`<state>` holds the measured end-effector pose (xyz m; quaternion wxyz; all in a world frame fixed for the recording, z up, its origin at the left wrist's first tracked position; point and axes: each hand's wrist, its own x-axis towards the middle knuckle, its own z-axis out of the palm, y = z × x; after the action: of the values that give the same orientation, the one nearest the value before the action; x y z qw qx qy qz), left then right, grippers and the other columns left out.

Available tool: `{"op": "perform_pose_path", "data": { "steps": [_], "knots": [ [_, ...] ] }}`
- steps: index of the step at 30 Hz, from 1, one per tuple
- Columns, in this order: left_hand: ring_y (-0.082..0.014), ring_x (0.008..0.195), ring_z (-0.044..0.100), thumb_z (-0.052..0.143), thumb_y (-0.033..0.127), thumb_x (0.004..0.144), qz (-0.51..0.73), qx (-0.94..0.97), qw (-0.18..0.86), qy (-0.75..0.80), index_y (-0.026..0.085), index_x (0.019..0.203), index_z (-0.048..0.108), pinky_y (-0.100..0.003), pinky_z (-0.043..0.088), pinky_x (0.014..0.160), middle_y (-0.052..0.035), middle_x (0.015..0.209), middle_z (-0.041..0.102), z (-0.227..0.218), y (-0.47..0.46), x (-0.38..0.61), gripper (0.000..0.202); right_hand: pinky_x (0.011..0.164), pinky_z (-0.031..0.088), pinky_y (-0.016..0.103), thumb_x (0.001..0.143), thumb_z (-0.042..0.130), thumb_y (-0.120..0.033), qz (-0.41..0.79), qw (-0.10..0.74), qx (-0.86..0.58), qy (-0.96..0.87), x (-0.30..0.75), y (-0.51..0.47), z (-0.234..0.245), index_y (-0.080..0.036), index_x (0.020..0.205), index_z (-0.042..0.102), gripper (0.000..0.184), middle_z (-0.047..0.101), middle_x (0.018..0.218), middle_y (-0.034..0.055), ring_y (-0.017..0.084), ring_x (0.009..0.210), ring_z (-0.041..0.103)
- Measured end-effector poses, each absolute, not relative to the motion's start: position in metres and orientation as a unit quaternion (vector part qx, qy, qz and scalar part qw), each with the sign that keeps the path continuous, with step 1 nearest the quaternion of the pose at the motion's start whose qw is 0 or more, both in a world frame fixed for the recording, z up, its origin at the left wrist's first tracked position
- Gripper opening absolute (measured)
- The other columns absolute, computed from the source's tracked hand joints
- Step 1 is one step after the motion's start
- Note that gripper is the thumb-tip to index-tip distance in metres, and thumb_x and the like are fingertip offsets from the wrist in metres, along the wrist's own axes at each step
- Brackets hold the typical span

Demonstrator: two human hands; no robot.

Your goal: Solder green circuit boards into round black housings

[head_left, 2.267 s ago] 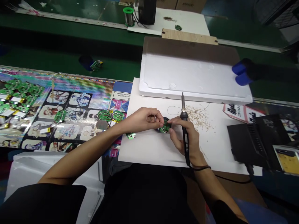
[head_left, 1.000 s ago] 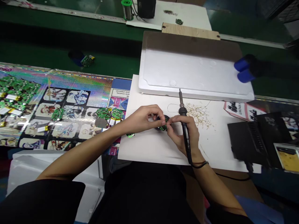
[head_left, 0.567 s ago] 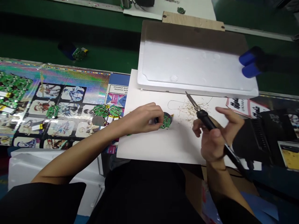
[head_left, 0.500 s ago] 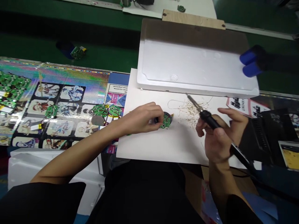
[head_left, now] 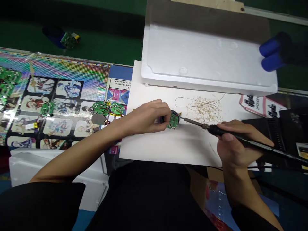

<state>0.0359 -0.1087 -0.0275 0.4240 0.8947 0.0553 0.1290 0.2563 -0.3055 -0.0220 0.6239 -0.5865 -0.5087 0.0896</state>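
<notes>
My left hand (head_left: 156, 117) is closed at the left edge of a small round green circuit board (head_left: 173, 120), its fingertips pinching the dark part beside it. The board is over the white sheet (head_left: 149, 147). A black-handled soldering iron (head_left: 216, 130) lies in the grip of my right hand (head_left: 238, 144), thumb and fingers closed round the handle. The iron points left, with its thin tip at the board's right edge; I cannot tell whether it touches. A thin loop of wire (head_left: 176, 102) rests on the sheet behind, among tan crumbs (head_left: 204, 107).
A white foam tray (head_left: 204, 64) stands behind the sheet. Several green boards with batteries (head_left: 109, 109) lie on the shiny printed sheet (head_left: 93, 86) at left. Another board (head_left: 69, 40) is on the green surface behind. Blue cylinders (head_left: 271, 53) are at the tray's right end, black equipment (head_left: 271, 131) below.
My right hand has swung the soldering iron down and left, from over the crumbs to the board's edge, and its fingers have closed more round the handle. My left hand keeps its pinch.
</notes>
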Motion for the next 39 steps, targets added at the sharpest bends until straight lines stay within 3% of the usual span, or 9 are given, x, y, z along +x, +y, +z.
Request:
{"op": "perform_pose_path", "data": {
  "steps": [5, 14, 26, 33, 39],
  "knots": [
    [-0.02, 0.096, 0.063, 0.06, 0.011, 0.094, 0.13, 0.893, 0.427, 0.06, 0.02, 0.089, 0.065, -0.032, 0.049, 0.088, -0.0039, 0.098, 0.073, -0.0281, -0.1087, 0.0366, 0.012, 0.051, 0.044, 0.033, 0.088, 0.084, -0.032, 0.179, 0.601, -0.603, -0.494, 0.2583, -0.3066, -0.0211, -0.025, 0.101, 0.081, 0.015, 0.072, 0.078, 0.0021, 0.02, 0.062, 0.064],
    [-0.0197, 0.097, 0.063, 0.063, 0.009, 0.094, 0.135, 0.895, 0.421, 0.052, 0.019, 0.091, 0.067, -0.032, 0.048, 0.088, -0.0033, 0.1, 0.072, -0.0301, -0.1077, 0.0357, 0.011, 0.055, 0.049, 0.032, 0.091, 0.079, -0.026, 0.225, 0.547, -0.569, -0.571, 0.2621, -0.3045, -0.0276, -0.022, 0.102, 0.077, 0.012, 0.072, 0.083, 0.0049, 0.02, 0.071, 0.065],
    [-0.0202, 0.097, 0.064, 0.063, 0.009, 0.094, 0.139, 0.895, 0.421, 0.051, 0.019, 0.089, 0.066, -0.033, 0.049, 0.085, -0.0037, 0.099, 0.073, -0.03, -0.1078, 0.0362, 0.012, 0.057, 0.05, 0.032, 0.091, 0.077, -0.021, 0.228, 0.539, -0.554, -0.593, 0.259, -0.3, -0.0243, -0.021, 0.101, 0.077, 0.011, 0.071, 0.08, 0.0049, 0.019, 0.069, 0.064],
    [-0.0205, 0.097, 0.064, 0.062, 0.01, 0.094, 0.14, 0.895, 0.422, 0.05, 0.02, 0.09, 0.067, -0.034, 0.05, 0.086, -0.0039, 0.1, 0.074, -0.031, -0.1078, 0.0358, 0.011, 0.055, 0.05, 0.029, 0.09, 0.08, -0.026, 0.223, 0.532, -0.574, -0.581, 0.2573, -0.2991, -0.0206, -0.022, 0.097, 0.078, 0.008, 0.072, 0.078, 0.0034, 0.018, 0.066, 0.067],
    [-0.0201, 0.096, 0.064, 0.062, 0.01, 0.093, 0.143, 0.894, 0.421, 0.047, 0.02, 0.09, 0.066, -0.033, 0.05, 0.086, -0.0038, 0.099, 0.073, -0.0318, -0.1075, 0.0358, 0.012, 0.052, 0.049, 0.033, 0.091, 0.081, -0.03, 0.2, 0.544, -0.573, -0.58, 0.2583, -0.3021, -0.0226, -0.023, 0.099, 0.079, 0.01, 0.071, 0.076, 0.0042, 0.021, 0.064, 0.066]
  ]
}}
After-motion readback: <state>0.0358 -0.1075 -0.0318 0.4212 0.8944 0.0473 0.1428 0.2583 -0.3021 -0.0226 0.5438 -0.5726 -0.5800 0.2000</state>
